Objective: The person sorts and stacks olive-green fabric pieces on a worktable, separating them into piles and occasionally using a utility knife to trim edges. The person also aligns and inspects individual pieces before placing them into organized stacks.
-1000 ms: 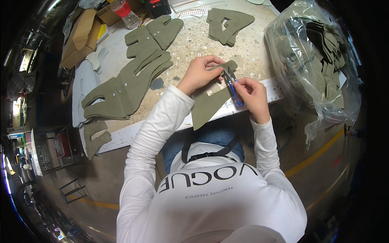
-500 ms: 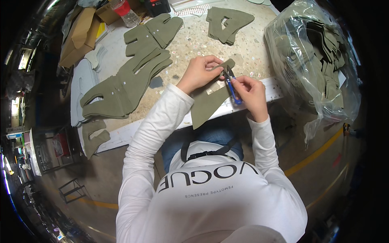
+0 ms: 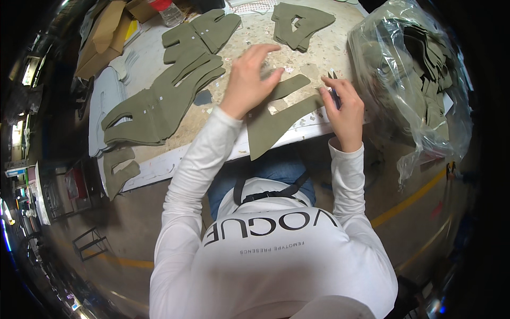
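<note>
Left hand spread, right hand loosely curled, well apart

Pale light brightens the speckled worktable, while the floor falls into dimness and the fisheye corners turn black. Glints streak the clear plastic bag, soft shadow greys the white shirt, and the left hand looks slightly blurred. Small lights glare along the bent, smeared left rim.
</note>
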Demonstrator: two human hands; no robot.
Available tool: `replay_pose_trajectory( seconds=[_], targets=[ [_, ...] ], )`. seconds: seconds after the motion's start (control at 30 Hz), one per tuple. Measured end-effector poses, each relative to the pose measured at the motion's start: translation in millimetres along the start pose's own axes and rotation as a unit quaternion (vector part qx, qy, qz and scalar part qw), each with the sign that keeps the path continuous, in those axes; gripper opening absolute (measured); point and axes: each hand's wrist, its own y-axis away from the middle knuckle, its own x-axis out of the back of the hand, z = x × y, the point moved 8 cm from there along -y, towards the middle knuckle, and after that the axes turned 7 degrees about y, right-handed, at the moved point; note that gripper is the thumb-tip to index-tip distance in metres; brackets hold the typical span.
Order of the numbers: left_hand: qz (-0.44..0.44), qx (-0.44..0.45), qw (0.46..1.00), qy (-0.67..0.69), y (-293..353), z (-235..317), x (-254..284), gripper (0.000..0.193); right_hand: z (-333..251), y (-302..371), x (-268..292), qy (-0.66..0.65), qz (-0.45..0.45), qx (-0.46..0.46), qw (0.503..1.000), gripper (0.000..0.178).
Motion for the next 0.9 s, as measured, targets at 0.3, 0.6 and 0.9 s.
replay_pose_trajectory(
  seconds=[0.3, 0.6, 0.9],
  targets=[
    [0.134, 0.211, 0.957, -0.144, 81.1, -12.7, 166.1, 0.013, -72.3, 46.3, -80.5, 0.114, -0.223, 0.197, 0.948, 0.058],
    [0.095, 0.188, 0.928, -0.308, 155.7, -28.0, 221.6, 0.016, -81.2, 34.1, -106.9, 0.166, -0.247, 0.212, 0.931, 0.061],
    [0.16, 0.269, 0.911, -0.269, 177.6, -41.9, 227.6, 0.022, -111.0, 57.3, -103.1, 0.117, -0.223, 0.229, 0.94, 0.057]
  ],
)
